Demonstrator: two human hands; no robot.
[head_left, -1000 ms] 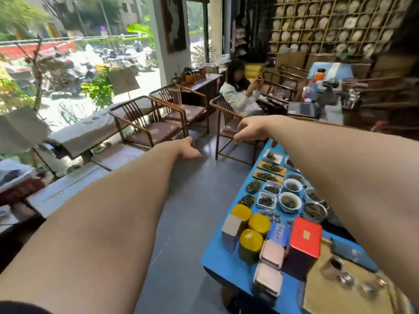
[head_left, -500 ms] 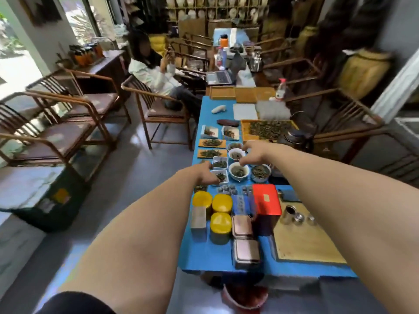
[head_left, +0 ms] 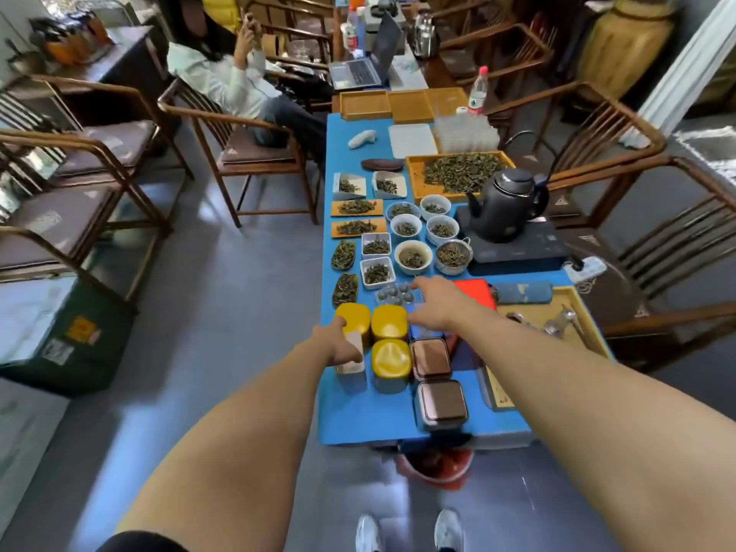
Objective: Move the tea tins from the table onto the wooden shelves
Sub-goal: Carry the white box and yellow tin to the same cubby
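Observation:
Several tea tins stand at the near end of the blue table [head_left: 358, 420]: three yellow-lidded tins [head_left: 390, 362], a pale grey tin [head_left: 352, 368], two square metal tins with brown lids [head_left: 441, 404], a blue tin [head_left: 422, 332] and a red box [head_left: 476, 290]. My left hand [head_left: 338, 344] lies over the pale grey tin, fingers spread, touching it. My right hand [head_left: 436, 302] hovers open above the blue tin and the red box, holding nothing. No wooden shelves are in view.
Bowls and dishes of tea leaves [head_left: 412, 256] fill the table's middle, with a black kettle [head_left: 507, 207] on a dark base at the right. A wooden tray [head_left: 557, 308] sits at the near right. Wooden chairs [head_left: 239, 153] flank the table; a seated person [head_left: 231, 81] is at the far left.
The view has swung from the room down onto the table. Both hands have pulled back from the tea bowls and come down over the tins at the near end.

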